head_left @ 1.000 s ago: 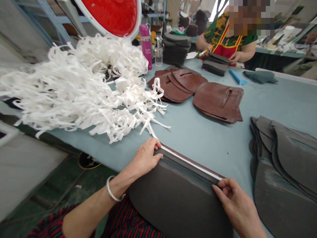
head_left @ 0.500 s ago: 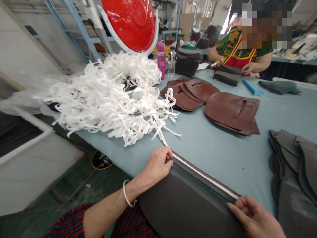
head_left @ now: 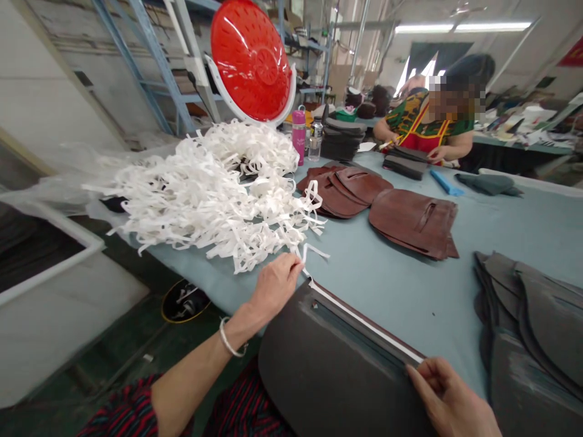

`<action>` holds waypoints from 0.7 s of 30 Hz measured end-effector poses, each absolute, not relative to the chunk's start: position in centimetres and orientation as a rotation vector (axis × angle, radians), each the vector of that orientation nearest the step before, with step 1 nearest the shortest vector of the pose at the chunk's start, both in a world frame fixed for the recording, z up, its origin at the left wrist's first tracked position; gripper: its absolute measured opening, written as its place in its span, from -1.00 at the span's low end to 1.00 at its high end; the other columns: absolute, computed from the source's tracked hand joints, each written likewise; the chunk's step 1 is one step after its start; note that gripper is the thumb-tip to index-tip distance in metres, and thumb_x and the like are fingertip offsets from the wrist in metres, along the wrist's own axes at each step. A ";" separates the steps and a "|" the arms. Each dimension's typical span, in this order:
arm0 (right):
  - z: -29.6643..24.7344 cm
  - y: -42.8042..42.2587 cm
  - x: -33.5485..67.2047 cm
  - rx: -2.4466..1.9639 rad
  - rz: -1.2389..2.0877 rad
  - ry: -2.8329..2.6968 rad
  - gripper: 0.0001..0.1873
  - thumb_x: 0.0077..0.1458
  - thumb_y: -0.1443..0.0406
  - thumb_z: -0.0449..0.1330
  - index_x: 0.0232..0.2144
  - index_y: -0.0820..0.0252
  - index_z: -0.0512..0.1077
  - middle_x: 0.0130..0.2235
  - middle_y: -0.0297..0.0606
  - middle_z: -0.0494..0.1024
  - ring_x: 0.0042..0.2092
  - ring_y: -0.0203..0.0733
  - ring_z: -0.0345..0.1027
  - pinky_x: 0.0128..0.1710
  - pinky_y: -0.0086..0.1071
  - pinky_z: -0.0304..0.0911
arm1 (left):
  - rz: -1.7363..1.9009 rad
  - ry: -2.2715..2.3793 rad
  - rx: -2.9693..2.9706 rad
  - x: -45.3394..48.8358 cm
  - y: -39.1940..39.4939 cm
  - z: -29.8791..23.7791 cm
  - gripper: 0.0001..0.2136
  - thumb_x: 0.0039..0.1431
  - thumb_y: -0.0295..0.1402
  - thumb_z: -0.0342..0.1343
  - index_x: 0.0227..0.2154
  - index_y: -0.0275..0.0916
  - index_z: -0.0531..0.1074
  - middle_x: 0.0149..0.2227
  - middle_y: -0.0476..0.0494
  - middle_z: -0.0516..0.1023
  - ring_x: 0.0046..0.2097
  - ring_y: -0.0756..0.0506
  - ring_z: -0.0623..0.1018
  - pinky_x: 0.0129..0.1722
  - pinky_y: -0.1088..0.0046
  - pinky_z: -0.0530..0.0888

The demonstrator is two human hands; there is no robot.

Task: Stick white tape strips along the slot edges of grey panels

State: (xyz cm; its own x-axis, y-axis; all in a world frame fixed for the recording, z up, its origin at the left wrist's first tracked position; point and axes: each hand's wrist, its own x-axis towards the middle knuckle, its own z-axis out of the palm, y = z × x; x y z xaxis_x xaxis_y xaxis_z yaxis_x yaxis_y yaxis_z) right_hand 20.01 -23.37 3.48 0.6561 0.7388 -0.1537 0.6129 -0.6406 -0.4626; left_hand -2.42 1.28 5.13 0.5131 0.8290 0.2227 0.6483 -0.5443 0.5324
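In the head view, a dark panel [head_left: 337,370] with a rounded outline lies between the two hands, over the near edge of the tabletop [head_left: 364,267] and above the person's lap. A white strip [head_left: 364,320] runs along its straight far edge, with a thin brown margin just beyond. The strip's long axis slants from the far left corner, beside the left hand [head_left: 276,282], down to the right hand [head_left: 449,394] at the near right end. The right grip is pinched on the panel, thumb on top by the strip's end, the other fingers curled at the edge. The left grip is drawn together just off the far left corner and seems to pinch the strip's loose length where it leaves the panel; the fingers partly hide the contact. From that corner the left hand is much the nearer, and the strip stretches away from it toward the right hand. A heap of white strips [head_left: 191,200] lies beyond the left hand, brown leather pieces [head_left: 412,221] lie across from the panel, and more dark panels [head_left: 542,315] overlap to the right
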 end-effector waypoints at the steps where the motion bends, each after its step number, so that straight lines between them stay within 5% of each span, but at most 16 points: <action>1: 4.7 -22.8 18.9 -2.467 0.337 -1.089 -0.66 0.08 -0.05 0.05 -0.49 0.03 0.33 -0.58 -0.40 0.42 -0.55 -0.22 0.31 -0.54 -0.37 0.18 | 0.601 1.076 2.395 -2.1 -0.1 5.9 -0.79 0.33 -0.34 -0.16 -0.32 -0.23 0.36 -0.32 -0.09 0.46 -0.28 -0.05 0.45 -0.26 0.43 0.33; 6: 8.5 -20.1 13.8 -1.849 0.040 -1.566 -0.78 0.16 0.13 0.08 -0.21 0.07 0.41 -0.20 -0.20 0.54 -0.14 -0.11 0.40 -0.10 -0.27 0.26 | 0.204 0.208 2.333 -1.4 -6.6 9.2 -0.84 0.30 -0.43 -0.11 -0.24 -0.21 0.37 -0.24 -0.09 0.48 -0.20 -0.04 0.47 -0.20 0.48 0.35; 10: 7.3 -21.3 13.5 -2.018 0.650 -1.601 -0.66 0.26 0.10 -0.07 -0.41 0.09 0.38 -0.53 -0.39 0.41 -0.48 -0.28 0.29 -0.46 -0.47 0.18 | 0.139 0.318 2.254 -2.6 -6.5 8.6 -0.81 0.32 -0.43 -0.13 -0.29 -0.22 0.38 -0.29 -0.06 0.47 -0.22 -0.03 0.46 -0.21 0.48 0.34; 13: 6.2 -23.3 14.8 -2.051 0.997 -1.485 -0.59 0.28 0.07 -0.13 -0.47 0.11 0.34 -0.56 -0.44 0.34 -0.52 -0.34 0.23 -0.51 -0.52 0.12 | 0.048 0.404 2.211 -3.9 -5.0 7.0 -0.81 0.31 -0.40 -0.11 -0.36 -0.22 0.39 -0.35 -0.03 0.47 -0.28 -0.02 0.45 -0.27 0.49 0.32; 17: 4.8 -24.5 16.4 -2.078 1.027 -1.339 -0.60 0.23 0.04 -0.09 -0.40 0.11 0.42 -0.52 -0.40 0.39 -0.47 -0.32 0.29 -0.45 -0.51 0.17 | 0.067 0.540 2.162 -4.3 -4.2 5.4 -0.77 0.29 -0.38 -0.13 -0.35 -0.21 0.44 -0.30 -0.07 0.53 -0.25 -0.05 0.48 -0.22 0.46 0.34; 21: 2.9 -24.4 17.0 -2.371 0.881 -1.071 -0.52 0.09 -0.10 0.02 -0.57 0.12 0.37 -0.64 -0.41 0.31 -0.56 -0.31 0.21 -0.58 -0.50 0.09 | 0.124 0.883 2.057 -3.7 -3.7 4.6 -0.81 0.20 -0.31 -0.01 -0.41 -0.19 0.49 -0.42 -0.01 0.55 -0.36 -0.04 0.51 -0.34 0.48 0.34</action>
